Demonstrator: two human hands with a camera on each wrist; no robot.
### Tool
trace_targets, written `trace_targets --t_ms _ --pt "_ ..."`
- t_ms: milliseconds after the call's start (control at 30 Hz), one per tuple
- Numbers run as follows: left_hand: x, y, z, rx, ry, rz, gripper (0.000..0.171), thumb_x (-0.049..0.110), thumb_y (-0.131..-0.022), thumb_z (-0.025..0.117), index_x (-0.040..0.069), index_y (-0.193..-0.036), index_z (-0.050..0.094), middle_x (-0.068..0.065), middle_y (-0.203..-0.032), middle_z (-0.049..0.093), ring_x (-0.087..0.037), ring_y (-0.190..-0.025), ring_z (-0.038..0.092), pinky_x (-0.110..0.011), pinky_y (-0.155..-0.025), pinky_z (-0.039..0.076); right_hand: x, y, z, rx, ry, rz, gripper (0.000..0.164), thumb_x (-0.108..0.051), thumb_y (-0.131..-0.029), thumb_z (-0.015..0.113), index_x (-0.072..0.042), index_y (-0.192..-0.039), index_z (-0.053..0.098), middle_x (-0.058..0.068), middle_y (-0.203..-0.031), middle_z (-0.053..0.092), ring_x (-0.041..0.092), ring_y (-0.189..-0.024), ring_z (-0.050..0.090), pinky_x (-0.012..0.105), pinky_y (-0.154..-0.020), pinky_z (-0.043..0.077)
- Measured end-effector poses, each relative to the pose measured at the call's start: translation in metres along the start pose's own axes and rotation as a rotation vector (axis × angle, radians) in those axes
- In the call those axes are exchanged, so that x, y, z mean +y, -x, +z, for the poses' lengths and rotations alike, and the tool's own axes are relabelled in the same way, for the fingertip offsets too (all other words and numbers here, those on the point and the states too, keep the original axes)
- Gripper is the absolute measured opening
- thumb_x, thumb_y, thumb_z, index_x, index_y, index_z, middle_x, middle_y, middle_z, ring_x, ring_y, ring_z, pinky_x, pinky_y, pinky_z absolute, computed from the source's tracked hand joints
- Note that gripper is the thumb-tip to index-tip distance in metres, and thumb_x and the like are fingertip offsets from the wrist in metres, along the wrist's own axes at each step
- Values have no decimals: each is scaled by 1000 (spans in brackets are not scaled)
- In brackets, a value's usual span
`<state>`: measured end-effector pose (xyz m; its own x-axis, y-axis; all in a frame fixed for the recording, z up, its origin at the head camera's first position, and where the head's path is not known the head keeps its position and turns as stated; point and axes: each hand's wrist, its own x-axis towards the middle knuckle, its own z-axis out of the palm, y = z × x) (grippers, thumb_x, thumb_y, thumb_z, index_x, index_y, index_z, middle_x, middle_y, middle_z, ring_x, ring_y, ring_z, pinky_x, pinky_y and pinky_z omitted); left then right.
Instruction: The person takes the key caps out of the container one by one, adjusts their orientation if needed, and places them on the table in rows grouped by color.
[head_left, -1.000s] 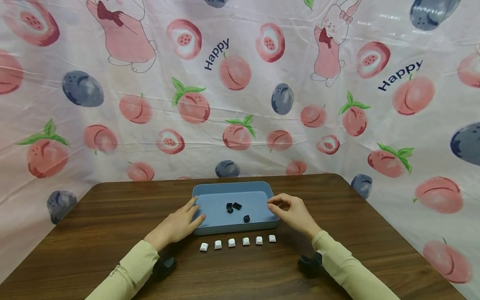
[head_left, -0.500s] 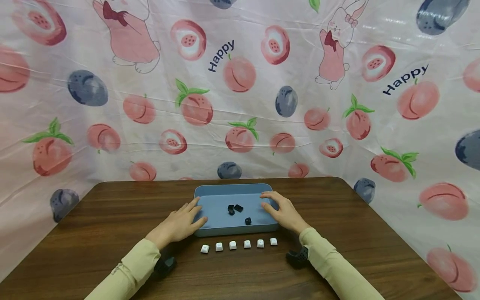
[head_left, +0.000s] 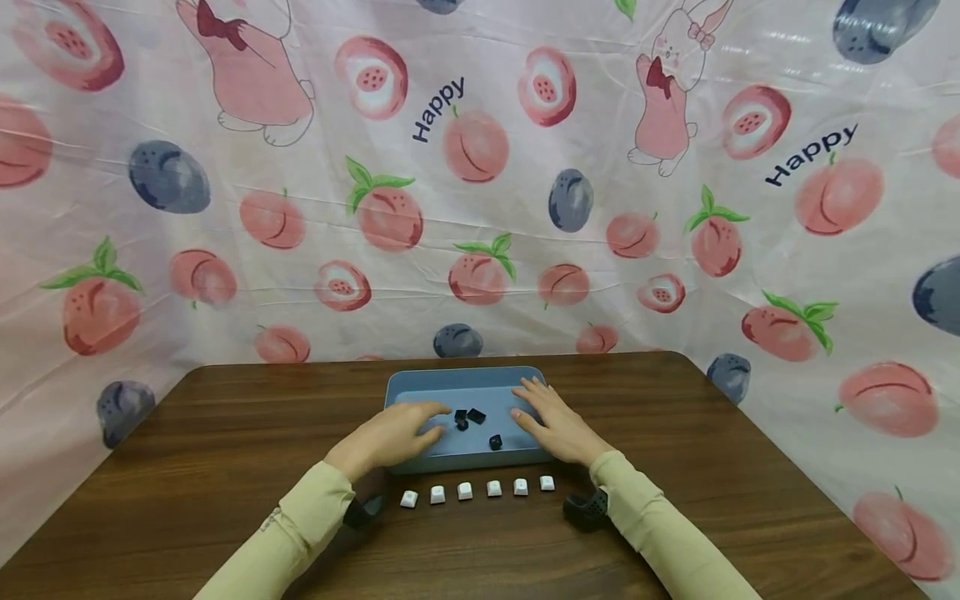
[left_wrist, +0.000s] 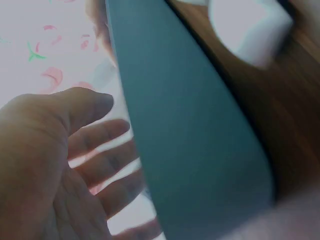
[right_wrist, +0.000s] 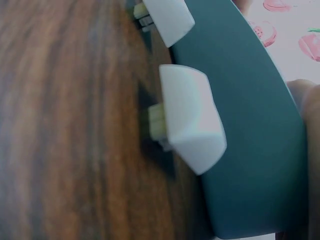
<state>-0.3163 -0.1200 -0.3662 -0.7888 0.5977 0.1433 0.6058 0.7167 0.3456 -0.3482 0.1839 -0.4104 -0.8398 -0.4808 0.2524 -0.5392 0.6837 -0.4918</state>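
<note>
A shallow blue tray (head_left: pixel 480 459) stands near the middle of the table, with several small black pieces (head_left: pixel 476 415) in it. One black piece (head_left: pixel 495 442) lies apart, toward the tray's front. My left hand (head_left: pixel 390 435) reaches over the tray's left side, fingers loosely bent and nothing held. Over the right side is my right hand (head_left: pixel 557 423), fingers spread and holding nothing. In front of the tray runs a row of several white keycaps (head_left: pixel 465 491). Close up in the right wrist view, a white keycap (right_wrist: pixel 192 115) sits tilted on a yellowish switch stem (right_wrist: pixel 157 122).
The brown wooden table (head_left: pixel 285 417) extends around the tray, its back edge near a hanging sheet (head_left: pixel 315 208) printed with peaches and rabbits. Dark wrist-worn devices (head_left: pixel 587 508) hang under both sleeves, low over the tabletop.
The left hand has moved right, from the tray's left rim to over its inside. The right hand has gone left over the tray and its fingers, earlier drawn together, have spread. The pieces stay put.
</note>
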Motion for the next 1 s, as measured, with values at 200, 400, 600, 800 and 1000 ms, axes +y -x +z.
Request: trace_targets --t_ms 200,400,600,800,1000 --pt "9 -14 8 -85 45 54 37 9 -107 47 1 -141 58 -19 -141 61 -36 -132 57 -55 -108 45 -1 0 2 -8 13 -1 62 -46 -108 46 -8 -157 41 15 -167 29 34 -158 16 57 -126 9" --pt "9 -15 14 -129 23 -26 40 9 -107 47 6 -146 54 -22 -153 49 -39 -145 42 -57 -117 35 -2 -1 3 -7 21 9 61 -46 -107 46 -9 -156 43 13 -165 33 32 -157 19 53 -127 9" --pt "5 -16 16 -105 -19 -5 38 10 -106 50 7 -144 57 -20 -149 54 -38 -143 46 -56 -116 37 -3 -2 2 5 28 15 60 -47 -107 48 -9 -154 46 14 -163 37 32 -156 22 53 -127 10" --pt "5 -17 15 16 -123 124 30 8 -103 57 3 -132 66 -13 -129 67 -32 -116 66 -50 -96 53 -2 -3 2 18 25 30 59 -48 -106 49 -10 -152 49 13 -160 41 33 -155 24 54 -127 11" --pt "6 -15 16 -30 -120 127 32 4 -104 54 0 -133 65 -16 -145 58 -37 -131 58 -53 -105 48 -2 -2 3 18 19 42 60 -49 -106 49 -11 -151 50 12 -159 44 34 -155 25 56 -126 12"
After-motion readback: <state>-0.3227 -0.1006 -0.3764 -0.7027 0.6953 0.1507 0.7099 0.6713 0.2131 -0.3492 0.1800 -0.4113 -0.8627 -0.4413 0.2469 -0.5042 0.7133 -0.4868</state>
